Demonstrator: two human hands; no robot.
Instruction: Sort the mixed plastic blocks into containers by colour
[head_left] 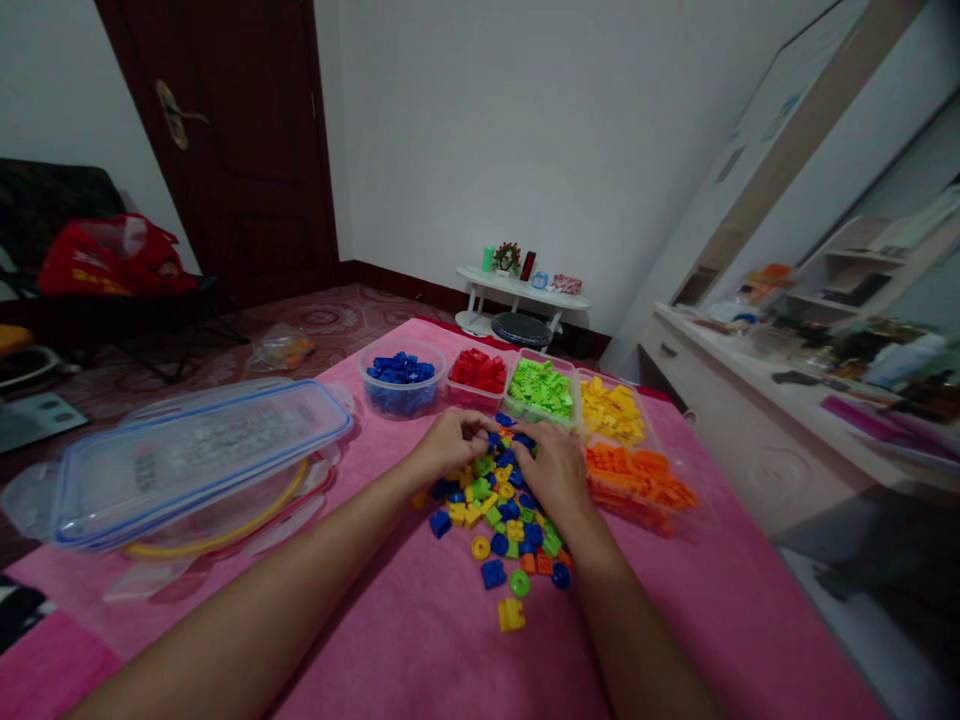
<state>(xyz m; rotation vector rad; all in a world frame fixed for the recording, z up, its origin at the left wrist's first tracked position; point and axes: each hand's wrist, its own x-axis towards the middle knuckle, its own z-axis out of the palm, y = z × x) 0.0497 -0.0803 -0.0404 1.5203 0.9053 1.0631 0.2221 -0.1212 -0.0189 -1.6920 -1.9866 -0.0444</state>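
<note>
A loose pile of mixed plastic building blocks (493,500) in blue, yellow, green and orange lies on the pink cloth. At the far left edge of the pile, my left hand (448,443) has its fingers curled together. Blue shows beside those fingertips, but what they hold is hidden. My right hand (556,465) rests palm down over the pile's right side, thumb apart from the fingers, some fingertips hidden among the blocks. Behind the hands stand clear tubs of blue blocks (403,372), red blocks (478,371), green blocks (541,388) and yellow blocks (611,411). Orange blocks (637,474) fill a tub by my right wrist.
Clear container lids (202,450) are stacked on the left of the pink cloth (420,640). A white dresser (742,400) with clutter stands along the right. Beyond the table are a low white shelf (487,282) and a dark red door (225,130).
</note>
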